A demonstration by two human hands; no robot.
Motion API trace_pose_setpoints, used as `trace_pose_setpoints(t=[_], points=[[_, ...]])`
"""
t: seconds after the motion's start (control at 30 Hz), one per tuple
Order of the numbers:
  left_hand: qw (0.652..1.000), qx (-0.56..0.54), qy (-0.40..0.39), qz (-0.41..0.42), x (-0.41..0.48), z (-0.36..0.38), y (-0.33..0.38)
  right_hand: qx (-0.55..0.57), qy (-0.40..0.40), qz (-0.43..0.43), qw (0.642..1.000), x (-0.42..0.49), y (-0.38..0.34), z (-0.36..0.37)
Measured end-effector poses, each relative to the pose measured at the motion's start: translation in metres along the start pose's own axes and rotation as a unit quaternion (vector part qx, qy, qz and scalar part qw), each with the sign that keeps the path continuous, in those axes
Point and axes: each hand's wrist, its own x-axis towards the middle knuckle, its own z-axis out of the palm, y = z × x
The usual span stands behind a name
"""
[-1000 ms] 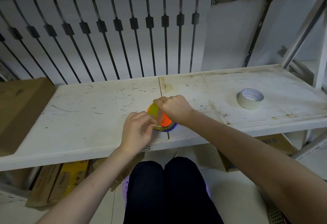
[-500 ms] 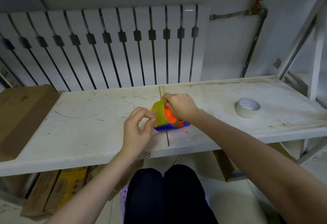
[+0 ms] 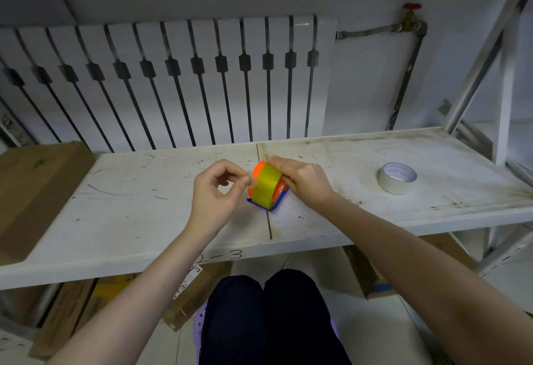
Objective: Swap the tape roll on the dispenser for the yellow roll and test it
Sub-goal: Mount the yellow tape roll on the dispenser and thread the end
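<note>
The yellow roll (image 3: pixel 266 184) sits mounted on the orange-and-blue tape dispenser (image 3: pixel 272 205), which stands tilted on the white shelf (image 3: pixel 144 220) near its middle seam. My right hand (image 3: pixel 302 180) grips the dispenser from the right, over its top. My left hand (image 3: pixel 215 191) is just left of the roll, thumb and fingertips pinched at the roll's left face, apparently on the tape's loose end. A whitish tape roll (image 3: pixel 397 177) lies flat on the shelf to the right, apart from both hands.
A brown cardboard box (image 3: pixel 34 188) lies on the shelf's left end. A radiator (image 3: pixel 173 82) stands behind the shelf, with a pipe and red valve (image 3: pixel 412 7) at the right. A metal rack post (image 3: pixel 487 56) rises at the right. Cardboard boxes (image 3: pixel 86 307) lie under the shelf.
The dispenser has been tipped up so the yellow roll faces me. My left hand has shifted left and pinches at the roll's edge. The view has tilted upward.
</note>
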Motion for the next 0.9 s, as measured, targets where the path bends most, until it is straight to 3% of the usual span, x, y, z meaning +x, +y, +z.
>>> trace_pose_setpoints(t=[0.13, 0.33, 0.47, 0.53, 0.77, 0.9], points=[[0.998, 0.016, -0.062, -0.014, -0.005, 0.004, -0.01, 0.0, -0.021, -0.007, 1.0, -0.014, 0.001, 0.014], [0.995, 0.02, -0.094, -0.013, 0.003, 0.005, -0.017, 0.049, -0.095, 0.046, 0.993, -0.021, -0.009, 0.011], [0.993, 0.021, -0.118, -0.011, 0.008, 0.009, -0.011, 0.196, -0.045, 0.115, 0.973, -0.018, -0.022, -0.011], [0.993, 0.014, -0.12, -0.014, 0.01, 0.011, -0.011, 0.281, -0.043, 0.109, 0.953, -0.016, -0.032, -0.02], [0.992, 0.032, -0.12, 0.007, 0.012, 0.016, -0.006, 0.314, 0.004, 0.134, 0.94, -0.009, -0.049, -0.027], [0.995, 0.012, -0.098, -0.024, 0.017, 0.019, -0.005, 0.332, 0.023, 0.136, 0.933, -0.01, -0.049, -0.029]])
